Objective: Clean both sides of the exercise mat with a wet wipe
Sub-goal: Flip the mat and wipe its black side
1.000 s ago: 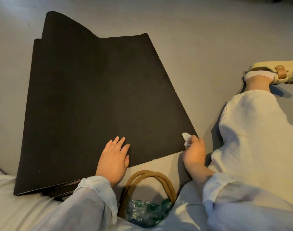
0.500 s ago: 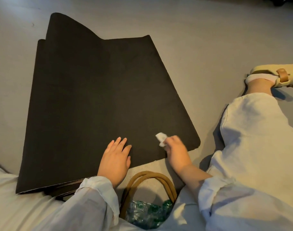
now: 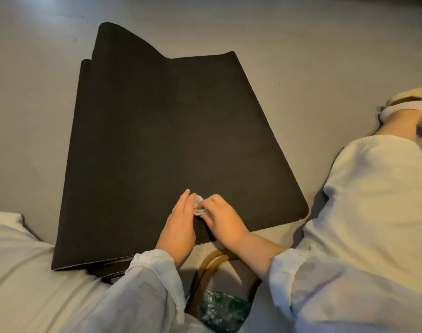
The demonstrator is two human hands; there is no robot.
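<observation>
Down on the floor, right hand point(image 3: 223, 218) has dragged the wipe point(image 3: 198, 207) leftward across the mat point(image 3: 169, 140) to meet the left hand point(image 3: 178, 227); fingers pinch it, left lies flat. Near edge looks covered.

Wipe point(image 3: 198, 207) mostly hidden between hands; sandal point(image 3: 412, 98) cut by right edge; bag point(image 3: 219, 306) contents unclear.

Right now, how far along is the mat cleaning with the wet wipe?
Early, as far as can be seen. The black exercise mat lies folded in layers on the floor, one face up. In hand: the right hand holds the crumpled wet wipe near the mat's near edge, beside the left hand. No wet streaks show, so wiped area cannot be told. Left: the folded-under layers and the underside.
</observation>
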